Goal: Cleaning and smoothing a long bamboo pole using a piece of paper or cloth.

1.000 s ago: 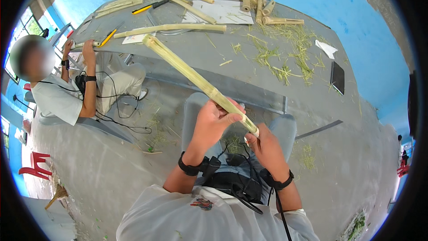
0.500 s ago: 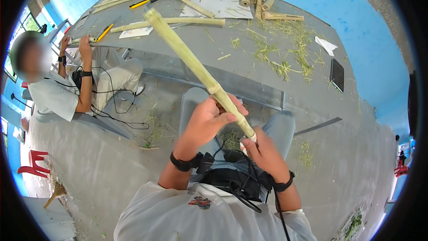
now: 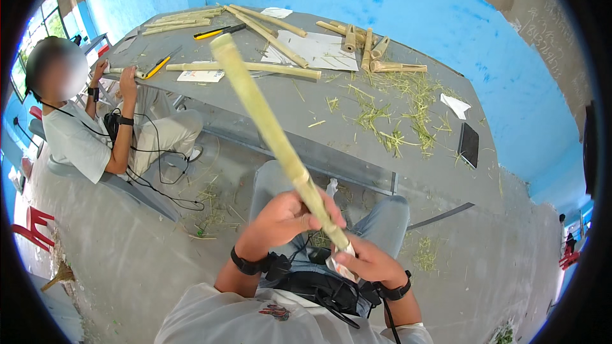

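A pale green bamboo pole (image 3: 264,114) with a joint near its lower part slants up and left over my lap, its far end in front of the table. My left hand (image 3: 290,218) is closed around it just below the joint. At the pole's near end my right hand (image 3: 370,260) is closed, pressing a small white piece of paper-like material (image 3: 344,270) with orange marks against the bamboo. The palm side of the right hand is partly hidden.
On the grey table (image 3: 268,95) lie a long bamboo length (image 3: 280,70), short bamboo pieces (image 3: 349,39), green shavings (image 3: 417,114), a dark tablet-like slab (image 3: 468,145) and yellow-handled cutters (image 3: 210,34). At left a seated co-worker (image 3: 73,127) holds a bamboo piece (image 3: 123,71).
Both hands and the pole have moved down and slightly left in the picture, while the table appears lower. The grip on the pole stays much the same.
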{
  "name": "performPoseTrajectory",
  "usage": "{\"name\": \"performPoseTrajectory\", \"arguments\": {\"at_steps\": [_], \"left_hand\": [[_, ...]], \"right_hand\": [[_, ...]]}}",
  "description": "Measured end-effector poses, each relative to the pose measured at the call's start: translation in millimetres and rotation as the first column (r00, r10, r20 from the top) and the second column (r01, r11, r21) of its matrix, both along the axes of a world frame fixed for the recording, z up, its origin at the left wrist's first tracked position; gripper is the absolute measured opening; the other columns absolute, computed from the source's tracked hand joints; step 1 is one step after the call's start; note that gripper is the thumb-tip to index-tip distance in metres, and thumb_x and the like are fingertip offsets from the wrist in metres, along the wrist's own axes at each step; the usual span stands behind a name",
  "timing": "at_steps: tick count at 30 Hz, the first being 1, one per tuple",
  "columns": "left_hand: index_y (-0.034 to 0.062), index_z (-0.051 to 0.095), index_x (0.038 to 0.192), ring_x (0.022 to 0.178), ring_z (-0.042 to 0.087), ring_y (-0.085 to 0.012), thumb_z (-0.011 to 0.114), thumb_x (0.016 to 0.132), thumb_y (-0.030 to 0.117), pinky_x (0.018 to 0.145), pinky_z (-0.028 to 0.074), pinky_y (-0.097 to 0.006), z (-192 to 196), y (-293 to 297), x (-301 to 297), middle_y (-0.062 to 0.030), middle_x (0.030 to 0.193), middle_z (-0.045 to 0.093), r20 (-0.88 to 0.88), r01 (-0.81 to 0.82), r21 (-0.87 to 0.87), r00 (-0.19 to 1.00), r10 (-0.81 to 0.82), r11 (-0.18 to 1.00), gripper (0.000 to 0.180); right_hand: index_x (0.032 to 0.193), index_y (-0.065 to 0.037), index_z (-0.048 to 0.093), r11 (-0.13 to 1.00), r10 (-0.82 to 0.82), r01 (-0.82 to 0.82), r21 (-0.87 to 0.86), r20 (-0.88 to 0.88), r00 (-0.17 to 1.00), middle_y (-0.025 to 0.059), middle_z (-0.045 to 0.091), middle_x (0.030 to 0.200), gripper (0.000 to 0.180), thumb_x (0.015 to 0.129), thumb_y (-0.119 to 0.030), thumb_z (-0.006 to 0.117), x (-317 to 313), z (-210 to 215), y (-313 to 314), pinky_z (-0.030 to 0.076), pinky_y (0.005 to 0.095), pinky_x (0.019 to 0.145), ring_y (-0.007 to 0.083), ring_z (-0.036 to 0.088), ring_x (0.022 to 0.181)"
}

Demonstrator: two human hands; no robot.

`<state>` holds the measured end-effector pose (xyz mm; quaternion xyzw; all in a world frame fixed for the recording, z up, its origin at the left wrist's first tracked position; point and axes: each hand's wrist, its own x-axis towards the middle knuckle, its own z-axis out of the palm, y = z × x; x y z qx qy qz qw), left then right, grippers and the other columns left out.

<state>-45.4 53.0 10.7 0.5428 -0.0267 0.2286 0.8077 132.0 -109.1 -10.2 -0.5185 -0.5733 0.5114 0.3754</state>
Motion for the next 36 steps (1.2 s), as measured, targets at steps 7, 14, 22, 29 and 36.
{"name": "performPoseTrajectory", "arguments": {"at_steps": [7,14,22,29,36], "left_hand": [[-0.0036,0.05,0.123,0.106,0.062,-0.0233,0.056,0.096,0.008,0.098,0.047,-0.038,-19.0,-5.2,18.9,-0.014,0.11,0.065,-0.143,-0.495,0.05,0.856,0.496,0.868,0.03],[-0.0037,0.051,0.128,0.112,0.061,-0.024,0.057,0.094,0.007,0.101,0.045,-0.037,10.0,-0.9,-8.3,-0.014,0.117,0.064,-0.079,0.074,0.02,0.994,-0.073,0.997,0.035],[-0.0017,0.057,0.111,0.1,0.064,-0.0175,0.063,0.091,0.006,0.09,0.05,-0.031,-26.4,-4.5,26.3,-0.0107,0.104,0.066,-0.283,-0.334,0.215,0.878,0.386,0.917,0.022],[-0.003,0.052,0.131,0.107,0.063,-0.0239,0.059,0.09,0.0,0.097,0.047,-0.038,-2.0,9.1,3.3,-0.0149,0.119,0.066,-0.12,-0.008,0.01,0.993,0.009,1.0,0.041],[0.0002,0.058,0.112,0.103,0.061,-0.0195,0.068,0.089,0.008,0.094,0.047,-0.034,-29.9,17.0,23.1,-0.0094,0.109,0.065,-0.104,-0.127,0.061,0.986,0.133,0.99,0.026]], "right_hand": [[0.097,-0.002,0.053,0.86,-0.509,0.403,0.314,0.452,0.733,0.0116,0.06,0.073,0.029,0.098,-0.031,0.059,-10.0,-4.1,17.7,0.046,0.0344,0.057,0.0216,0.064,0.067],[0.112,-0.002,0.054,0.999,-0.043,0.043,0.004,0.022,0.999,0.0022,0.061,0.082,0.031,0.1,-0.03,0.056,4.9,-1.3,4.4,0.048,0.0332,0.069,0.016,0.059,0.076],[0.104,-0.001,0.053,0.912,-0.41,0.386,0.139,0.359,0.838,0.0146,0.06,0.08,0.031,0.099,-0.032,0.056,-11.7,-27.5,21.8,0.046,0.0389,0.062,0.0289,0.059,0.067],[0.112,-0.004,0.056,0.997,0.007,-0.005,-0.076,0.019,1.0,0.0009,0.058,0.091,0.031,0.102,-0.032,0.052,14.1,-22.1,9.9,0.046,0.0264,0.07,0.0091,0.053,0.08],[0.112,-0.002,0.054,0.967,-0.244,0.253,-0.035,0.174,0.954,0.007,0.061,0.079,0.032,0.101,-0.032,0.054,2.5,-16.0,21.2,0.047,0.0362,0.066,0.0203,0.058,0.07]]}}
